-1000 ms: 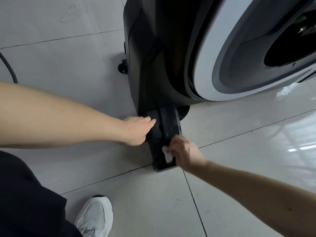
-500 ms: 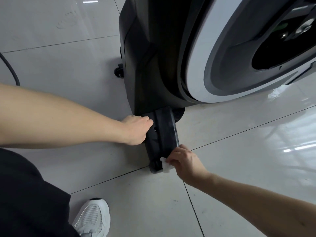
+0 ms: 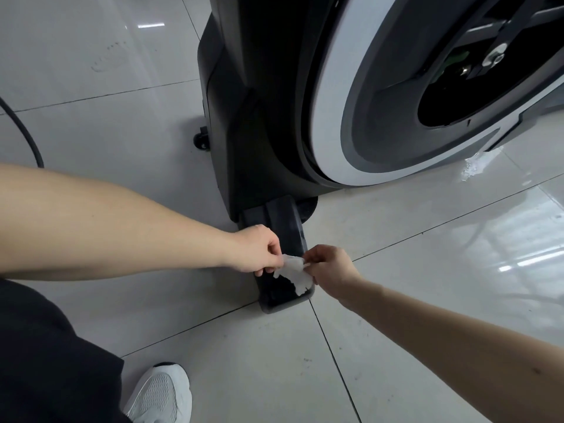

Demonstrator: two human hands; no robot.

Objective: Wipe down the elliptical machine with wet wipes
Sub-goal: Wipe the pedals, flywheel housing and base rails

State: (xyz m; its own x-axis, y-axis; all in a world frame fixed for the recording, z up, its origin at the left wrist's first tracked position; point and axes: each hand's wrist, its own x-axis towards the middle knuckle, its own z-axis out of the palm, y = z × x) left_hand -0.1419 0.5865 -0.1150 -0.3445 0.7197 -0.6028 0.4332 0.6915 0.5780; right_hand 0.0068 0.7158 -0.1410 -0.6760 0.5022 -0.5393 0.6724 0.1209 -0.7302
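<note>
At the bottom edge a white sneaker (image 3: pixel 158 392) stands on the pale tiled floor (image 3: pixel 244 361), just beside a dark trouser leg (image 3: pixel 45 361) that fills the lower left corner. Further out, both bare forearms reach in from either side and meet over the black foot bar (image 3: pixel 287 227) of the elliptical machine (image 3: pixel 253 117). The left hand (image 3: pixel 254 253) has its fingers curled down and pinches the left edge of the wet wipe (image 3: pixel 294 271) between thumb and fingertips. The right hand (image 3: pixel 331 268) is curled too and pinches the wipe's right edge, so the small white wipe is held between the two hands, crumpled and ragged, with its lower corner hanging toward the right hand's side. The wipe lies over the outer end of the foot bar, near the bar's rounded tip; whether it touches the bar cannot be told. Beyond the hands the bar runs under the machine's black housing. To the right of the housing sits the large round flywheel cover (image 3: pixel 332 102), with a white ring around a grey disc and a dark centre. A small black caster (image 3: pixel 201 138) shows at the housing's left side. A wet streak (image 3: pixel 476 169) glistens on the tiles near the cover's lower right. Far left, a dark cable (image 3: pixel 27 138) curves across the floor.
</note>
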